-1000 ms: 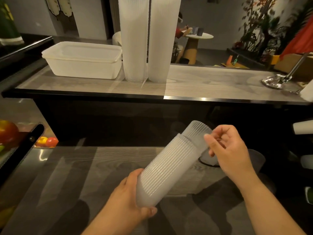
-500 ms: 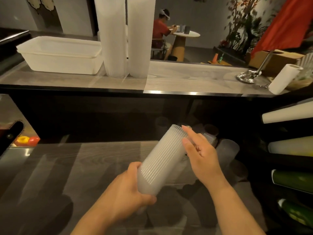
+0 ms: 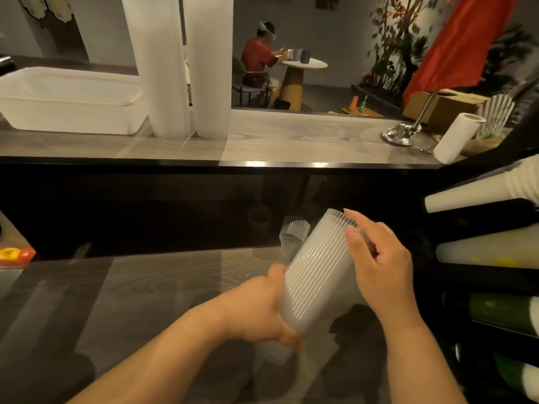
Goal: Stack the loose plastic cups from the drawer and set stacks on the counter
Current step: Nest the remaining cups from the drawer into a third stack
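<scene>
A ribbed, translucent cup stack [image 3: 316, 272] is held tilted above the lower surface [image 3: 145, 293], its upper end leaning away from the person and to the right. The left hand [image 3: 262, 310] has its grip closed around the lower end of the cup stack, thumb on the near side. The right hand [image 3: 379, 258] lies against the upper end of the cup stack with its fingers nearly straight, the grip wide and clasping nothing. Just left of the cup stack's upper end, a single loose cup [image 3: 294, 234] stands in the dark recess. Beyond the cup stack, on the raised surface [image 3: 291, 141], two tall cup columns [image 3: 186, 68] stand side by side; a white tub [image 3: 70, 103] sits left of them, a paper towel roll [image 3: 458, 135] far to their right.
</scene>
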Available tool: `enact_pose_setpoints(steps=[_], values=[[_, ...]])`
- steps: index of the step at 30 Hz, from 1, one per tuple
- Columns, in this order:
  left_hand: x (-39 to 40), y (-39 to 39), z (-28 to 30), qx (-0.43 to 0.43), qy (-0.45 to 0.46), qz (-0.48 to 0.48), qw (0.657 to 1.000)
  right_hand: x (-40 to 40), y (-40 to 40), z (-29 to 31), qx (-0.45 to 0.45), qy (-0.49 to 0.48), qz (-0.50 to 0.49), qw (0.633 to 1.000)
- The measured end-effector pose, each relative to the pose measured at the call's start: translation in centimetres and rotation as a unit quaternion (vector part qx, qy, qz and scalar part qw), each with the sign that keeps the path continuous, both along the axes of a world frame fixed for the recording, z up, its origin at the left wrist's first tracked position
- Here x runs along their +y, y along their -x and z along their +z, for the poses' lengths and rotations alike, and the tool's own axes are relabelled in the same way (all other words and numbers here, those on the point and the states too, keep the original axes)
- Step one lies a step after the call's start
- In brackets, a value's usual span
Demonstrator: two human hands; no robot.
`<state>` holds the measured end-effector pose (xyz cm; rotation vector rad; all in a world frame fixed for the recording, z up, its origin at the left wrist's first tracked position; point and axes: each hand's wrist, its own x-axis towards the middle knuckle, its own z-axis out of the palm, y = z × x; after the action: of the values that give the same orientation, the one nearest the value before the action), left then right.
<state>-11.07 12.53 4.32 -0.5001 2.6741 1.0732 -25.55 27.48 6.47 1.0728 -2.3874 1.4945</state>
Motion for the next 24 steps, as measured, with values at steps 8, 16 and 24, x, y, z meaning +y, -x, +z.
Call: enact_pose_setpoints(steps=[8, 16, 24], values=[[3.3, 1.8, -2.3, 0.061, -0.084, 0.073, 0.992, -0.5, 2.0, 0.6, 0.014, 0.037, -0.004, 0.999], [2.6, 0.3, -5.7, 0.016, -0.143, 0.189, 0.971, -7.8, 7.5, -4.0, -0.116, -0.086, -0.071, 0.987], [1.7, -0.2, -7.1, -0.016, -0.154, 0.263, 0.952, -14.4, 11.6, -8.8, -0.099, -0.339, -0.005, 0.936]])
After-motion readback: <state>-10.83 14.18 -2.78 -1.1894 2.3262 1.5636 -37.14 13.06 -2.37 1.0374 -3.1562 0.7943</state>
